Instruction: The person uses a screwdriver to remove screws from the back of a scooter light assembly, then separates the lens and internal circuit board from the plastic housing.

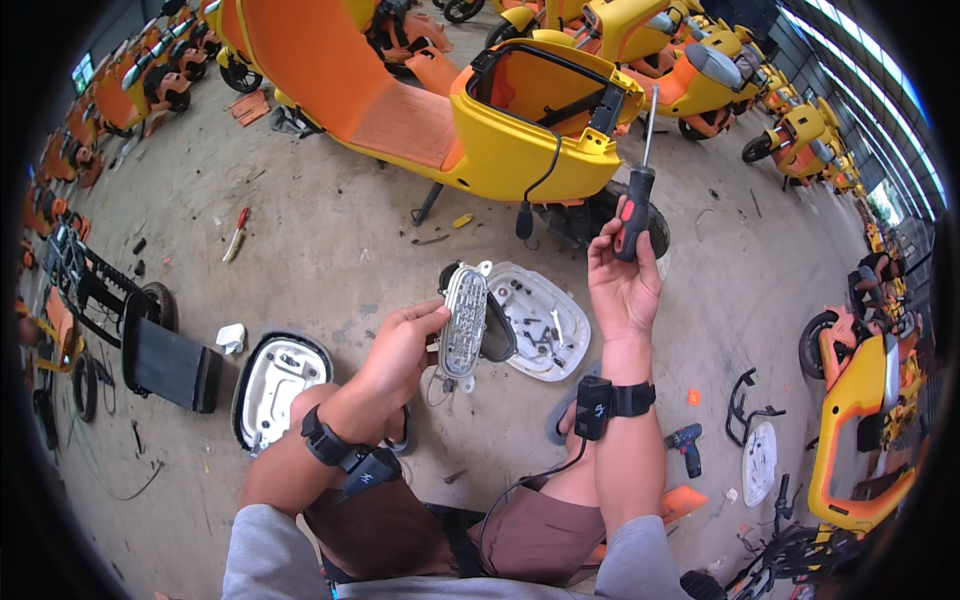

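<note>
My left hand grips an oval lamp with a clear ribbed lens and a pale rim, held upright. In my right hand is a screwdriver with a black and red handle, its shaft pointing up and away. Behind the lamp, on the floor, lies a white tray-like cover with screws, small dark parts and a wrench in it. A dark ring-shaped part shows between the lamp and that cover. Both hands are apart from each other.
A yellow and orange scooter body with an open seat well stands ahead, a black cable hanging from it. Around me on the concrete lie a white seat underside, a red-handled tool, a cordless drill and a yellow frame panel.
</note>
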Motion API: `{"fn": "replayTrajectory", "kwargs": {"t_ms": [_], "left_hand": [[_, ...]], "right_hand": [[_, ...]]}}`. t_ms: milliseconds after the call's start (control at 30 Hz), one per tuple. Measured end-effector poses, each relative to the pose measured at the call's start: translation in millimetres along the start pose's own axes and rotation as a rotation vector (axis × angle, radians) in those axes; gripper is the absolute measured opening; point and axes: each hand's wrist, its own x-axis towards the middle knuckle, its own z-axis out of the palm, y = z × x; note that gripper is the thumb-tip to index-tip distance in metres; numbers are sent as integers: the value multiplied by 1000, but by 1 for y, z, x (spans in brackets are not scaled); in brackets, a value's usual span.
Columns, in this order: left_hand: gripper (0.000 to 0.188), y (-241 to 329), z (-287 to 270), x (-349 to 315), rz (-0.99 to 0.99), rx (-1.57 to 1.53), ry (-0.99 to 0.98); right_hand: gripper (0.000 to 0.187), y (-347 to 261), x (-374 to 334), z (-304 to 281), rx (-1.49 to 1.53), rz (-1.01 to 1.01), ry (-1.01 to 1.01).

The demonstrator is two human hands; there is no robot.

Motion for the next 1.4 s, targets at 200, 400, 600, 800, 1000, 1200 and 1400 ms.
{"fn": "replayTrajectory", "kwargs": {"t_ms": [200, 400, 600, 800, 1000, 1200, 1400], "left_hand": [[34, -1, -2, 2, 22, 20, 40], [34, 3, -2, -4, 14, 36, 19], [32, 0, -2, -4, 18, 23, 28], [33, 2, 1, 3, 8, 12, -3], [34, 4, -4, 0, 34, -33, 6], [34, 8, -6, 2, 34, -36, -12], [30, 10, -8, -1, 10, -33, 73]], "right_hand": [[34, 10, 38, -59, -265, 66, 294], [28, 14, 36, -62, -73, -60, 259], [24, 18, 35, -76, -20, -87, 424], [20, 11, 32, -80, -78, -131, 585], [27, 21, 1, -31, -200, -129, 502], [31, -8, -38, 24, -511, -256, 344], [42, 8, -90, 21, -818, -352, 241]]}}
